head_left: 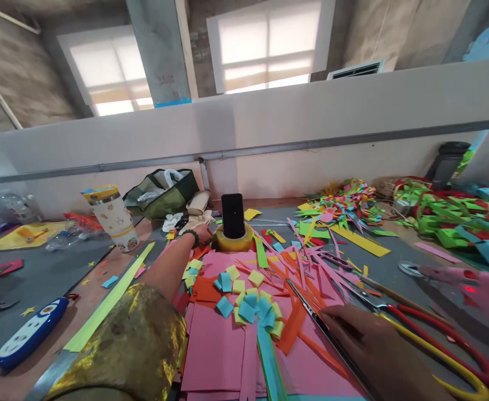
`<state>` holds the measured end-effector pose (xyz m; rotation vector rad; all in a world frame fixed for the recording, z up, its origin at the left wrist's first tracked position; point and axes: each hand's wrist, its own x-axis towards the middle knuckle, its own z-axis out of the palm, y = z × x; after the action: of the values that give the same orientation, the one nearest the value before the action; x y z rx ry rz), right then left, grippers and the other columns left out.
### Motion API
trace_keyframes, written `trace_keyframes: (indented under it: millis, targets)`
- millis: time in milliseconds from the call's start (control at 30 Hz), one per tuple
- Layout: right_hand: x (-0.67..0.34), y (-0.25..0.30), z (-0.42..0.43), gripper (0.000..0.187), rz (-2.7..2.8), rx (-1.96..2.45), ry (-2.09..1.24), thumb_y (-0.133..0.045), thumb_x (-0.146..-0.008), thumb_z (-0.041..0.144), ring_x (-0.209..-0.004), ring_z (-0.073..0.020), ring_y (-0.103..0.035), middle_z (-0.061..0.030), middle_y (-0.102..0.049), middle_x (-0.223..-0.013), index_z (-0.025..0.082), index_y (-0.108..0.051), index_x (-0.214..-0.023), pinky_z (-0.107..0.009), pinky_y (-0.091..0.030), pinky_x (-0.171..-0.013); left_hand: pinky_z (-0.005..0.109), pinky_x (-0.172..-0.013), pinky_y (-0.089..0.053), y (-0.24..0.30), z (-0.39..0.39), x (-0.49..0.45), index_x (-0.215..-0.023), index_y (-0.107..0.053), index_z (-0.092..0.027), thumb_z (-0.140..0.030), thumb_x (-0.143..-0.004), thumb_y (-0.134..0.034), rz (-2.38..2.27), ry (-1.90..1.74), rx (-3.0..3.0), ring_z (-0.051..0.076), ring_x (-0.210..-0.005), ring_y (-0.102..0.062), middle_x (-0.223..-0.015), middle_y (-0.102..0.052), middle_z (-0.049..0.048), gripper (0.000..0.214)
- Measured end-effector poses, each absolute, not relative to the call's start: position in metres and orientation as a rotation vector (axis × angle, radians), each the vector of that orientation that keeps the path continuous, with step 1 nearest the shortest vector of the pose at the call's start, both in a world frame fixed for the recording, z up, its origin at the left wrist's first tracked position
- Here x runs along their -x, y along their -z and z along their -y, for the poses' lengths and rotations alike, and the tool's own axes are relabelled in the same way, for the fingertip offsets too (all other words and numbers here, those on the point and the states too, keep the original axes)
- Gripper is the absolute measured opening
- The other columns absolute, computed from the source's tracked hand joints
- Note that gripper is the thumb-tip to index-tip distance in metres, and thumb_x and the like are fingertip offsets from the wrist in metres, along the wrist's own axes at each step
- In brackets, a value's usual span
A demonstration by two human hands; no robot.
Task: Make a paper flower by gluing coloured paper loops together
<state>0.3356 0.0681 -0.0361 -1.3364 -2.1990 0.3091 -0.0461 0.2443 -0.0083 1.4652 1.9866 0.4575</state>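
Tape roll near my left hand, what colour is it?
The tape roll is yellow; it shows best in the head view.

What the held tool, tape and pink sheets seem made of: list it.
Held tool: smooth, likely metal, given the bright glints along it. Tape: glossy yellow, probably plastic film, judging by its sheen. Pink sheets: matte, flat, crisp-edged, so paper or thin card.

Sheets (215,356) at lower centre are showing plain pink, and small paper pieces (248,308) above are mixing pale yellow with sky blue. The tape roll (233,243) mid-frame is looking yellow. At lower right, a slim tool (303,301) is gleaming dark silver and scissors (428,348) are pairing red with yellow handles. At lower left, a mottled brown sleeve (123,345) is glinting gold in patches.
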Motion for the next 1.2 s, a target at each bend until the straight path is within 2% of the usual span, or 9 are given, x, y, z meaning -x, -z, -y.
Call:
trace_keyframes:
  millis: [333,433,500,633,700,767,933,1067,1200]
  targets:
    - [-0.338,0.043,-0.07,0.026,2.191,1.337,-0.312,-0.051,-0.087,0.041,-0.069,-0.017,-0.069,-0.0011,-0.074,-0.08,0.027,-0.072,-0.086,-0.024,-0.054,-0.062,0.042,-0.081,-0.053,-0.029,-0.203,0.076,-0.119,-0.054,-0.016,-0.032,-0.09,-0.055,-1.707,-1.011,-1.222,0.021,-0.098,-0.06,-0.117,-0.058,0.0095,0.033]
    - [-0.34,0.035,-0.068,0.025,2.122,1.315,-0.298,-0.051,-0.087,0.041,-0.068,-0.0162,-0.068,-0.0021,-0.074,-0.081,0.025,-0.071,-0.091,-0.023,-0.054,-0.06,0.031,-0.068,-0.053,-0.04,-0.177,0.07,-0.105,-0.059,-0.013,-0.029,-0.088,-0.06,-1.536,-1.141,-1.227,0.014,-0.077,-0.061,-0.095,-0.063,0.0046,0.024]
    - [-0.339,0.014,-0.062,0.026,2.077,1.257,-0.276,-0.053,-0.087,0.041,-0.063,-0.0149,-0.066,-0.0027,-0.073,-0.08,0.024,-0.07,-0.093,-0.022,-0.052,-0.055,0.021,-0.059,-0.047,-0.045,-0.159,0.055,-0.09,-0.061,-0.013,-0.026,-0.078,-0.07,-1.401,-1.192,-1.241,0.008,-0.059,-0.055,-0.072,-0.059,-0.0018,0.02]
    - [-0.315,-0.046,-0.058,0.023,2.083,1.082,-0.271,-0.054,-0.088,0.04,-0.065,-0.0129,-0.061,-0.0025,-0.069,-0.08,0.023,-0.069,-0.094,-0.021,-0.047,-0.056,0.018,-0.053,-0.041,-0.047,-0.127,0.008,-0.079,-0.063,-0.014,-0.032,-0.062,-0.081,-1.136,-1.14,-1.292,0.007,-0.055,-0.052,-0.065,-0.058,-0.0031,0.03]
    - [-0.292,-0.064,-0.069,0.026,2.1,1.022,-0.389,-0.052,-0.088,0.042,-0.069,-0.013,-0.06,-0.0038,-0.068,-0.085,0.022,-0.068,-0.094,-0.022,-0.046,-0.057,0.019,-0.051,-0.037,-0.046,-0.115,-0.017,-0.073,-0.064,-0.013,-0.033,-0.06,-0.082,-1.047,-1.058,-1.334,0.006,-0.052,-0.049,-0.06,-0.057,-0.003,0.03]
    - [-0.268,-0.065,-0.087,0.031,2.058,1.015,-0.594,-0.061,-0.081,0.045,-0.072,-0.0138,-0.059,-0.0049,-0.067,-0.088,0.019,-0.066,-0.097,-0.024,-0.046,-0.06,0.019,-0.051,-0.036,-0.042,-0.107,-0.036,-0.07,-0.064,-0.012,-0.035,-0.063,-0.08,-0.96,-0.942,-1.412,0.006,-0.051,-0.046,-0.057,-0.054,-0.003,0.029]
    - [-0.241,-0.03,-0.12,0.022,1.877,0.922,-1.22,-0.069,-0.07,0.035,-0.053,-0.0089,-0.05,0.0028,-0.055,-0.056,0.015,-0.06,-0.07,-0.022,-0.039,-0.05,0.018,-0.05,-0.035,-0.028,-0.103,-0.056,-0.072,-0.063,-0.012,-0.039,-0.064,-0.079,-0.897,-0.832,-1.448,0.005,-0.052,-0.045,-0.059,-0.052,-0.0047,0.032]
    - [-0.248,-0.019,-0.125,0.027,1.652,0.985,-1.334,-0.072,-0.066,0.037,-0.051,-0.0091,-0.054,0.0029,-0.058,-0.054,0.015,-0.057,-0.068,-0.023,-0.044,-0.053,0.021,-0.06,-0.044,-0.015,-0.111,-0.054,-0.088,-0.064,-0.014,-0.039,-0.069,-0.076,-0.841,-0.761,-1.299,0.012,-0.068,-0.062,-0.077,-0.063,0.0015,0.034]
    - [-0.253,-0.019,-0.128,0.03,1.543,1.01,-1.437,-0.075,-0.063,0.038,-0.049,-0.0089,-0.056,0.0038,-0.06,-0.053,0.016,-0.056,-0.072,-0.024,-0.047,-0.054,0.022,-0.062,-0.047,-0.006,-0.12,-0.055,-0.084,-0.067,-0.012,-0.037,-0.069,-0.077,-0.861,-0.794,-1.216,0.013,-0.066,-0.066,-0.072,-0.065,0.0026,0.031]
